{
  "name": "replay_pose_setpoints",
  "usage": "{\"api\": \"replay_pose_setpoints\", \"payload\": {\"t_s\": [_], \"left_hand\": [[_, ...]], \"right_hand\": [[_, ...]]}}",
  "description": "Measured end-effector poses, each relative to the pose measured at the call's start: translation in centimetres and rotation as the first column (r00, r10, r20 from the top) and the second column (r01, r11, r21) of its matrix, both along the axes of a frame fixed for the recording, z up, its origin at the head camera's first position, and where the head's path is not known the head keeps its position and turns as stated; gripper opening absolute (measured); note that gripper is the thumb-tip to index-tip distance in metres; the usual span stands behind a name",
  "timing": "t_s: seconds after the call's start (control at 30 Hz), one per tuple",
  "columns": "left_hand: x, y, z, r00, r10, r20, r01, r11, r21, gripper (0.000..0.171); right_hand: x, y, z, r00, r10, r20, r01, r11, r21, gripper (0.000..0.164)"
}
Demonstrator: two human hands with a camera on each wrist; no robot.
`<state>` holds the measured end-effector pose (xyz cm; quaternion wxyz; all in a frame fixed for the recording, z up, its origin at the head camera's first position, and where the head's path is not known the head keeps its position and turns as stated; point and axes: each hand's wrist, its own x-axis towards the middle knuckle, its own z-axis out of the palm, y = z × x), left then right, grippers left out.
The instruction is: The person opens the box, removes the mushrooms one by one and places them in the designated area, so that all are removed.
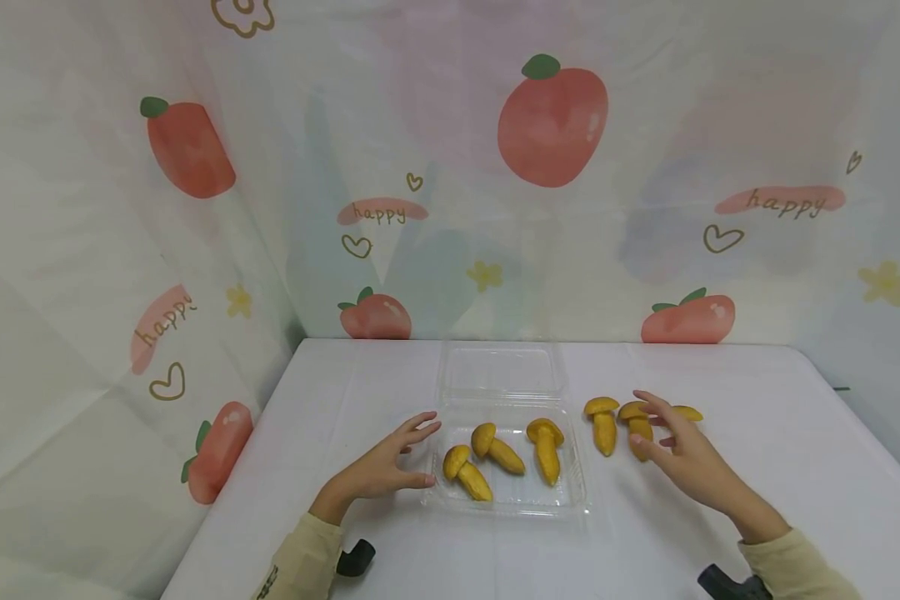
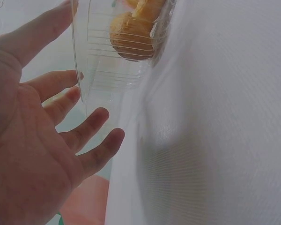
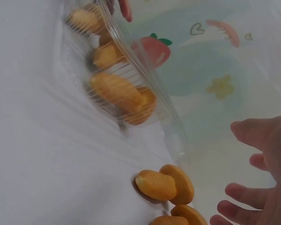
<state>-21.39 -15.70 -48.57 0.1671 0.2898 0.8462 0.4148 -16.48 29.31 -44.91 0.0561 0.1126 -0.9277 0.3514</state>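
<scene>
Holds nothing in right hand, fingers spread, near loose mushrooms on table, right of clear box. Nearer right hand than left hand: middle mushroom, long axis front-to-back, cap at far end. Has left hand spread, empty, beside box.

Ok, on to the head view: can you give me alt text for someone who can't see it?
A person's left hand is at the left edge of an open clear container holding three yellow mushrooms; the right hand hovers near three more mushrooms on a white table. Behind hangs a fruit-print backdrop.
</scene>
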Motion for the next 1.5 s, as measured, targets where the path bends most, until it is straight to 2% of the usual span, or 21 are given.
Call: {"api": "replay_pose_setpoints", "payload": {"t_s": [0.2,0.53,1.03,1.23,1.5], "left_hand": [[-0.1,0.0,-0.1,1.000,-0.006,-0.001,0.006,1.000,0.004,0.083],[0.0,0.1,0.0,1.000,-0.018,0.001,0.018,1.000,0.019,0.082],[0.0,0.1,-0.1,1.000,-0.020,-0.001,0.020,1.000,0.023,0.081],[0.1,0.0,-0.1,1.000,-0.007,0.018,0.007,1.000,0.027,0.082],[0.0,0.0,-0.1,1.000,-0.002,0.014,0.002,1.000,0.027,0.082]], "right_hand": [[0.0,-1.2,0.1,1.000,0.023,-0.008,-0.023,1.000,-0.018,0.063],[0.0,-3.3,0.1,0.994,0.077,-0.078,-0.077,0.997,-0.005,0.061],[-1.0,-5.6,-0.8,0.986,0.165,-0.039,-0.165,0.986,0.001,0.058],[-1.5,-6.5,-1.2,0.985,0.165,-0.042,-0.164,0.986,0.024,0.060],[-2.0,-7.5,-1.2,0.983,0.184,0.002,-0.184,0.981,0.068,0.062]]}}
